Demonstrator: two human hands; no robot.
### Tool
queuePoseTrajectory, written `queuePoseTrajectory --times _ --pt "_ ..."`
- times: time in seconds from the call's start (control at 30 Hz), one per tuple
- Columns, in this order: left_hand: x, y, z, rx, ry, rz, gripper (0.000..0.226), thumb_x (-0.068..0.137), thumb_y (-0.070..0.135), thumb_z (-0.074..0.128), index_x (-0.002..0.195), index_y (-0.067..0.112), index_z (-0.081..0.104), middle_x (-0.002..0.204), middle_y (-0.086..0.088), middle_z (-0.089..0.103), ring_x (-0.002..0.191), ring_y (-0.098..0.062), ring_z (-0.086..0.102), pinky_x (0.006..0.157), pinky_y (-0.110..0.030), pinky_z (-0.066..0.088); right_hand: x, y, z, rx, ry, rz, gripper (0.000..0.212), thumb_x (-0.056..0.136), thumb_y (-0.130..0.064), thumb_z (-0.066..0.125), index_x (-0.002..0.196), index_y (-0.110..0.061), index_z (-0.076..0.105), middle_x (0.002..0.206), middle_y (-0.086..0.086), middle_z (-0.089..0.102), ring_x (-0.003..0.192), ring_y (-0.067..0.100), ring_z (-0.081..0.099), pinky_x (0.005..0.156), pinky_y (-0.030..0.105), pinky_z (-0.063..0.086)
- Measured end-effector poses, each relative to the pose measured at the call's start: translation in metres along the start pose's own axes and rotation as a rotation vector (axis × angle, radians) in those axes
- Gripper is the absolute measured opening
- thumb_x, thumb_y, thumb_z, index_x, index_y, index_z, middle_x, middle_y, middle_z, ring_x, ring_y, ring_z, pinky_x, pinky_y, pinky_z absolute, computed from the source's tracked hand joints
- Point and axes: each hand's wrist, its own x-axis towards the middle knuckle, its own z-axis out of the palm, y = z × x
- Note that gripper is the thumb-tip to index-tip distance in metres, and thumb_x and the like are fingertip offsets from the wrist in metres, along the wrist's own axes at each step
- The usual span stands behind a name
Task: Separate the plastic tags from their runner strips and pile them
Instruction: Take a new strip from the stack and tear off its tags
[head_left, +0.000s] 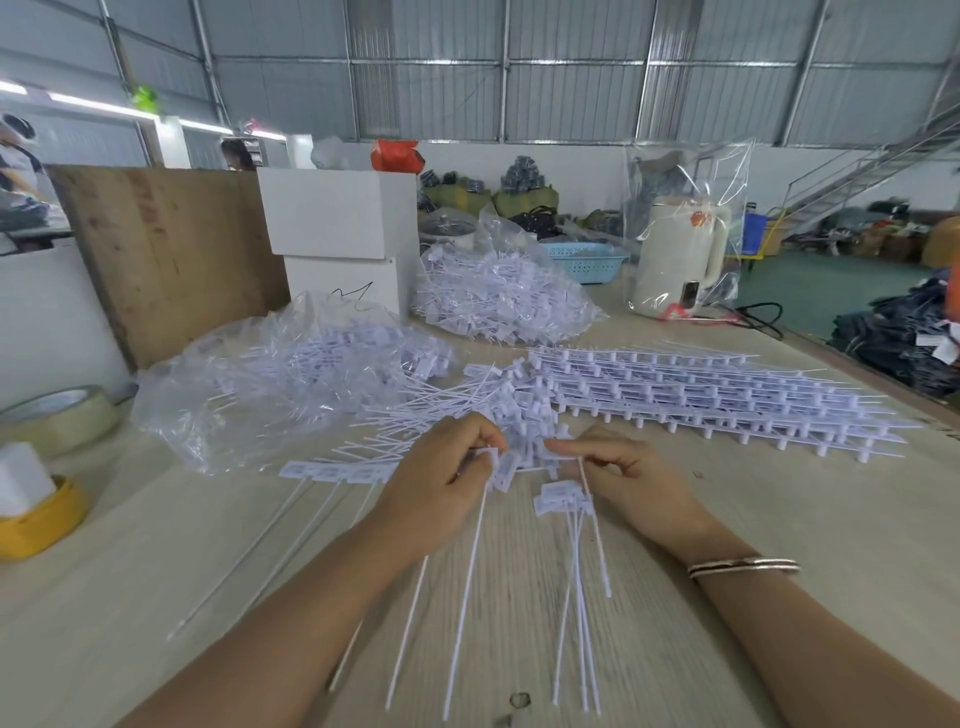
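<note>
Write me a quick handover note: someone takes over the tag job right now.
Left hand pinches a tag strip at its head end; right hand pinches a few freed tags, tails hanging toward you. Loose pile sits just beyond both hands. Done: that pile, plus two filled bags. Left: the strip in hand and the stack of unseparated strips on the right of the table.

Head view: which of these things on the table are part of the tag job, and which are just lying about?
Job:
- left hand pinching a strip of tags
- right hand holding separated tags
- loose tag pile
- stacked runner strips
- bagged tags

Lying about:
- tape rolls
- kettle
- blue basket
- white boxes
</note>
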Motion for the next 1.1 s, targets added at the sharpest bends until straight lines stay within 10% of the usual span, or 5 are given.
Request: queuePoseTrajectory --times 0.43,0.6,0.8,1.1 --pt "-0.001 -0.01 0.012 0.182 -0.132 -0.008 0.052 0.095 0.003 0.037 0.138 0.033 0.034 0.099 0.005 0.043 0.091 -0.004 0.035 0.08 -0.021 0.029 0.002 0.008 0.004 -0.261 -0.102 -0.072 0.041 0.075 -0.007 0.039 0.098 -0.015 0.072 0.083 -0.009 0.053 0.084 0.002 0.047 0.085 0.019 0.029" --pt "-0.002 -0.007 0.018 0.158 -0.124 -0.043 0.053 0.095 0.002 0.038 0.14 0.03 0.032 0.103 0.005 0.043 0.102 -0.008 0.037 0.083 -0.018 0.03 0.001 0.002 0.008 -0.358 -0.011 -0.26 0.04 0.072 0.0 0.048 0.104 -0.012 0.07 0.094 0.004 0.057 0.09 0.022 0.053 0.082 0.031 0.04" --pt "-0.006 0.008 0.03 0.106 -0.026 -0.038 0.047 0.09 -0.002 0.041 0.132 0.02 0.041 0.105 0.005 0.046 0.098 -0.003 0.037 0.08 -0.002 0.028 -0.001 -0.004 0.022 -0.623 -0.056 -0.524 0.023 0.077 -0.019 0.07 0.1 -0.02 0.071 0.09 -0.003 0.068 0.079 0.018 0.063 0.07 0.042 0.047" --pt "-0.003 0.004 0.008 0.343 -0.113 -0.136 0.024 0.096 0.033 0.045 0.085 0.016 0.057 0.074 0.006 0.053 0.077 -0.019 0.053 0.069 -0.031 0.034 -0.001 -0.004 0.018 -0.609 0.074 -0.516 0.017 0.078 -0.015 0.068 0.094 -0.013 0.074 0.082 0.0 0.07 0.074 0.021 0.067 0.063 0.042 0.051"
